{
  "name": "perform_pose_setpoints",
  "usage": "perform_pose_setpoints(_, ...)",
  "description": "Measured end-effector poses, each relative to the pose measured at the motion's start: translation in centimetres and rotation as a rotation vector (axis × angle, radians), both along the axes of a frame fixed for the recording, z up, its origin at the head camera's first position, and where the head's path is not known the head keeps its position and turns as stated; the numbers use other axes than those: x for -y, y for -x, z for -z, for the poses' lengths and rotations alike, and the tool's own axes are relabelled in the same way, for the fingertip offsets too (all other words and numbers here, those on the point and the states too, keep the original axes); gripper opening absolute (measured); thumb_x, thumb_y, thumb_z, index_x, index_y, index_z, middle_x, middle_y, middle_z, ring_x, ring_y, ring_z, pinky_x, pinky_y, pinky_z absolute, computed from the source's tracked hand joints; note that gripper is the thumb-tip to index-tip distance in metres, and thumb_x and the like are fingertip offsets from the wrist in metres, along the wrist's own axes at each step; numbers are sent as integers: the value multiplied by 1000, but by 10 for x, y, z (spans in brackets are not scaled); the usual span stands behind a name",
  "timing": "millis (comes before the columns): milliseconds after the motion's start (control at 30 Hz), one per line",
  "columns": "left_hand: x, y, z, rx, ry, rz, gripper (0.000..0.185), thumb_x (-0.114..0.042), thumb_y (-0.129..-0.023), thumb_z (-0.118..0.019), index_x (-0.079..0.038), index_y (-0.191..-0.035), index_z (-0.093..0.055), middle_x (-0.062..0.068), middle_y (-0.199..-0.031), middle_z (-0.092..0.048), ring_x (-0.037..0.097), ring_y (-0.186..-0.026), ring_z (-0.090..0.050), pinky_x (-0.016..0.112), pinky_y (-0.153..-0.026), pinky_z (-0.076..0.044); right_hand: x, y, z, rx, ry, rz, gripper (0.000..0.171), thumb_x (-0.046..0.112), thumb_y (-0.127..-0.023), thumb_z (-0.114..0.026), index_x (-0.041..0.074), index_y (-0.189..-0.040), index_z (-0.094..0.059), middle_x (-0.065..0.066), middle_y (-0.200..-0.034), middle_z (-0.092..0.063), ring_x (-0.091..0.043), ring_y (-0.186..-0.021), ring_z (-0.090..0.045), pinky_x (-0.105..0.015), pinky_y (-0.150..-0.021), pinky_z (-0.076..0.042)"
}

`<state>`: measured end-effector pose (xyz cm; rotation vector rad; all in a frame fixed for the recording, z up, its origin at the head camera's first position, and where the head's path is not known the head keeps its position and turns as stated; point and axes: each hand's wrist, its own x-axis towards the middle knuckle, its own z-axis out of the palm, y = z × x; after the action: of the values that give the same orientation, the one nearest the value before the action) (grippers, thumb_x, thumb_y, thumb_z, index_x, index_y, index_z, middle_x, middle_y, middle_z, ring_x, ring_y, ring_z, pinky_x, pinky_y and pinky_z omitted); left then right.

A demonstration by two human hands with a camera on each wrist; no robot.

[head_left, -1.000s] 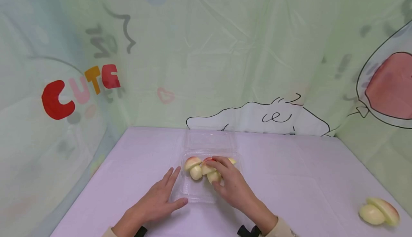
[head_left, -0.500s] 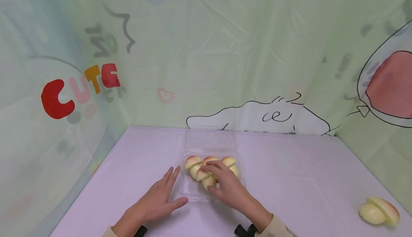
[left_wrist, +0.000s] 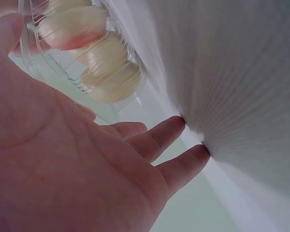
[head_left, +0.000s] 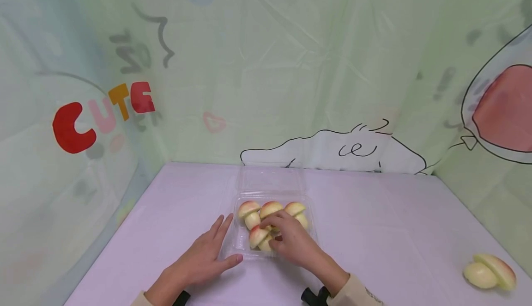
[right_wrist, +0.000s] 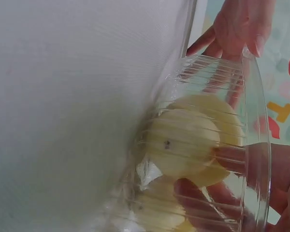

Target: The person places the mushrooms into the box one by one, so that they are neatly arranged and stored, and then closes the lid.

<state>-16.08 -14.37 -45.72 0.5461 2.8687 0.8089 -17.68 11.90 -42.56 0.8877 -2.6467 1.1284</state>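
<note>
Setting a mushroom-shaped apple piece into the front row of the clear tray

On the lilac bench (head_left: pixel 374 241) the clear plastic tray (head_left: pixel 240 243), its lid folded open behind, is steadied by the left hand (head_left: pixel 203 260), which lies flat with straight fingers against the tray's left wall; best to keep it there so the light tray does not slide. Three apple pieces fill the back row (head_left: pixel 271 208). The right hand (head_left: pixel 293 243) pinches a fourth apple piece (head_left: pixel 257 236) with curled fingers, low in the front left of the tray, just left of its fingertips; it should go down gently, clear of the row behind. A spare piece (head_left: pixel 489 272) lies well apart, far right.
</note>
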Motion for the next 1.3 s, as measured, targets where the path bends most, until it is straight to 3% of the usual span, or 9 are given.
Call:
perform_pose_setpoints(233,0,1,0,5,1,-1,99,-69,-93,-59,-21,-168,-16,20,-170,-22,48,-145,-42,65,-113,-38,-1,0,-2,-2,-72,81,34,-6,-74,-76,7,-105,-73,-7,-107,-67,-27,-93,-68,-30,-73,-59)
perform_pose_setpoints(467,0,1,1,-10,7,-1,98,-68,-93,-60,-20,-168,-18,21,-170,-23,48,-144,-44,64,-113,-39,1,-1,-2,-9,-133,159,30,3,-74,-84,6,-102,-73,-2,-98,-66,-19,-82,-65,-27,-71,-53)
perform_pose_setpoints(833,0,0,-1,-5,7,1,97,-67,-94,-60,-19,-168,-18,22,-170,-23,48,-144,-43,64,-113,-38,0,-2,-1,29,-104,184,30,4,-75,-82,4,-102,-70,-7,-95,-68,-21,-71,-68,-23,-63,-51)
perform_pose_setpoints(1067,0,-1,-1,-14,6,3,98,-68,-94,-60,-19,-168,-18,21,-170,-24,48,-144,-43,64,-113,-39,-2,-3,-5,55,-115,207,31,9,-78,-83,5,-106,-71,-8,-96,-70,-19,-74,-68,-26,-64,-52)
perform_pose_setpoints(1300,0,-1,0,-17,-1,6,97,-68,-94,-59,-20,-168,-18,21,-170,-23,48,-143,-44,65,-112,-39,-9,-7,-10,-16,-52,259,28,8,-82,-80,4,-110,-73,-8,-99,-71,-23,-83,-69,-25,-69,-55)
